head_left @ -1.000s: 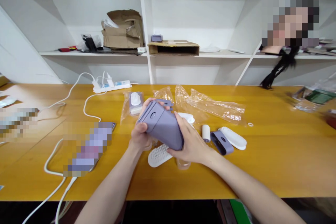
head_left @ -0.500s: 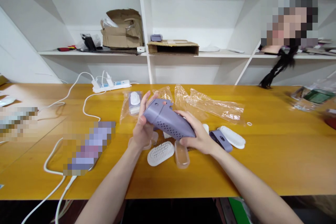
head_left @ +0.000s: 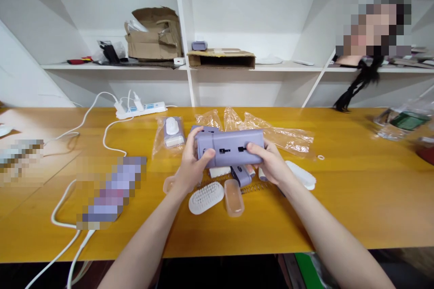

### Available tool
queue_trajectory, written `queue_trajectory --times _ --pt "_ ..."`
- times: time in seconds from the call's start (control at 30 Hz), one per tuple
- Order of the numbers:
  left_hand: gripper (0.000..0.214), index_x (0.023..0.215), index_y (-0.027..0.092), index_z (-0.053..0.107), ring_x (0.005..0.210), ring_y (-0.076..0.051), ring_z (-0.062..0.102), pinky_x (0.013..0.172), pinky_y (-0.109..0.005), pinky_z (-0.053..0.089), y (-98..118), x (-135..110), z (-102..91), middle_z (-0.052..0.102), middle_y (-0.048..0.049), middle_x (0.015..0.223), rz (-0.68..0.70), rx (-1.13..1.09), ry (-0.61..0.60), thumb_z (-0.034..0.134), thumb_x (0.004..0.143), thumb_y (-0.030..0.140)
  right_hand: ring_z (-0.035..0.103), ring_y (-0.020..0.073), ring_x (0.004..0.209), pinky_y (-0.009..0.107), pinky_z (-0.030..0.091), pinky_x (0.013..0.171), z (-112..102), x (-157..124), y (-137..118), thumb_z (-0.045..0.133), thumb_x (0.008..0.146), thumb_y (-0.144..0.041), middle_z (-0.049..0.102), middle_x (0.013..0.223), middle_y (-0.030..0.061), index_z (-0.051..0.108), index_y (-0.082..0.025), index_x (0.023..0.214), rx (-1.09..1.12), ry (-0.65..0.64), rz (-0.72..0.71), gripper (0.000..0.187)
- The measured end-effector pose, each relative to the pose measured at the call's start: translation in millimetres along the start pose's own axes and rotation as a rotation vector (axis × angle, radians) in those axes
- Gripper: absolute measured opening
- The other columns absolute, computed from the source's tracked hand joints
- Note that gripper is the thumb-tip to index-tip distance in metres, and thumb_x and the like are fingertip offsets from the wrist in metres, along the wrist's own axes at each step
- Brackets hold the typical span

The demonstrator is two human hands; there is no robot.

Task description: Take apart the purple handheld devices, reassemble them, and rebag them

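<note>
Between both hands, above the table, is a purple plastic housing (head_left: 230, 140), held level with two dark slots facing me. My left hand (head_left: 190, 167) grips its left end, thumb on the front. My right hand (head_left: 275, 165) is closed around the right end, its thumb beside a slot. Below lie a white bristled brush head (head_left: 206, 198), a clear plastic container (head_left: 234, 201), metal springs (head_left: 256, 188) and a small purple part (head_left: 241, 175). A white oval piece (head_left: 301, 176) rests right of my right hand, which partly covers it.
Clear plastic bags (head_left: 288, 140) lie behind the hands, one with a purple and white item (head_left: 172, 131). A power strip (head_left: 142, 109), white cables and a blurred-out phone (head_left: 115, 189) are left. Cardboard boxes (head_left: 222, 58) stand on the shelf. Another person's blurred head (head_left: 373, 25) is at right.
The purple housing has turned from a slant, with its perforated side showing, to level with the slotted side facing me. My right hand has shifted its hold and moved slightly up and right.
</note>
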State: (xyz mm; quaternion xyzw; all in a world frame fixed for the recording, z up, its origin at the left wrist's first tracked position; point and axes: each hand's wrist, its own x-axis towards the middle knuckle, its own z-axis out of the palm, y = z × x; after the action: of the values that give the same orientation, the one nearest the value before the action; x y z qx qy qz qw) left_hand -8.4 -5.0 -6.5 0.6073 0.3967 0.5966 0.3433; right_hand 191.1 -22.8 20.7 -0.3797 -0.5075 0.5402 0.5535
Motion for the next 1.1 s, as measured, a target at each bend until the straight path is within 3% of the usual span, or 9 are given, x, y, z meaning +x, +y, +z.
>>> queue_trajectory --times 0.13,0.23,0.5,0.67,0.73,0.8,0.9,1.1 --pt "0.028 0.107 0.026 0.059 0.103 -0.021 0.055 0.094 -0.036 0.039 -3 -2 -1.2 0.062 -0.0016 0.11 -0.008 0.107 0.006 0.039 0.09 0.037 0.051 0.0088 0.032 0.019 0.031 0.03 -3 0 1 0.074 0.07 -0.038 0.062 0.059 -0.0024 0.058 -0.016 0.083 -0.044 -0.083 0.019 0.03" --pt "0.028 0.1 0.026 0.061 0.095 -0.021 0.055 0.088 -0.034 0.041 -5 -2 -0.8 0.063 -0.0007 0.102 -0.027 0.103 0.0 0.039 0.089 0.038 0.05 0.0095 0.031 0.019 0.026 0.028 -5 1 -4 0.073 0.071 -0.04 0.059 0.052 -0.0027 0.057 -0.016 0.08 -0.045 -0.106 0.048 0.03" --pt "0.025 0.099 0.027 0.061 0.085 -0.021 0.052 0.08 -0.033 0.039 -8 -1 4.9 0.061 0.0001 0.092 -0.104 0.088 0.055 0.041 0.089 0.039 0.047 0.0076 0.029 0.018 0.021 0.028 -2 -1 -11 0.072 0.072 -0.039 0.055 0.05 -0.0044 0.056 -0.017 0.075 -0.1 -0.024 0.027 0.027" --pt "0.023 0.098 0.027 0.061 0.085 -0.022 0.051 0.082 -0.036 0.041 -11 0 3.6 0.06 -0.0007 0.094 -0.125 0.048 0.042 0.045 0.087 0.041 0.046 0.0073 0.03 0.019 0.028 0.027 -5 0 -12 0.073 0.07 -0.036 0.056 0.053 -0.004 0.056 -0.018 0.076 -0.108 0.011 0.01 0.026" --pt "0.027 0.103 0.029 0.06 0.084 -0.021 0.053 0.078 -0.036 0.044 -9 1 1.4 0.059 -0.0012 0.097 -0.19 -0.058 -0.03 0.045 0.087 0.043 0.043 0.0065 0.03 0.019 0.027 0.026 -8 2 -11 0.073 0.069 -0.036 0.054 0.051 -0.0045 0.055 -0.017 0.071 -0.066 0.026 0.041 0.026" --pt "0.033 0.114 0.031 0.055 0.082 -0.021 0.055 0.071 -0.035 0.049 -5 1 -1.0 0.057 -0.0021 0.103 -0.287 -0.256 -0.175 0.046 0.085 0.043 0.039 0.006 0.028 0.019 0.025 0.025 -12 5 -11 0.073 0.069 -0.037 0.048 0.044 -0.0056 0.053 -0.017 0.065 -0.021 0.039 0.082 0.028" --pt "0.049 0.124 0.032 0.048 0.08 -0.02 0.058 0.062 -0.032 0.052 0 0 -3.8 0.056 -0.0035 0.109 -0.347 -0.477 -0.33 0.055 0.075 0.032 0.037 0.0059 0.027 0.019 0.026 0.025 -17 8 -12 0.072 0.068 -0.038 0.043 0.038 -0.0058 0.05 -0.017 0.058 0.001 0.039 0.124 0.032" --pt "0.051 0.114 0.029 0.058 0.064 -0.011 0.046 0.055 -0.022 0.047 6 2 -6.2 0.054 0.0015 0.088 -0.305 -0.284 -0.269 0.052 0.065 0.013 0.036 0.0052 0.027 0.019 0.026 0.025 -20 10 -12 0.072 0.068 -0.037 0.045 0.04 -0.0057 0.054 -0.016 0.063 -0.012 -0.001 0.104 0.028"
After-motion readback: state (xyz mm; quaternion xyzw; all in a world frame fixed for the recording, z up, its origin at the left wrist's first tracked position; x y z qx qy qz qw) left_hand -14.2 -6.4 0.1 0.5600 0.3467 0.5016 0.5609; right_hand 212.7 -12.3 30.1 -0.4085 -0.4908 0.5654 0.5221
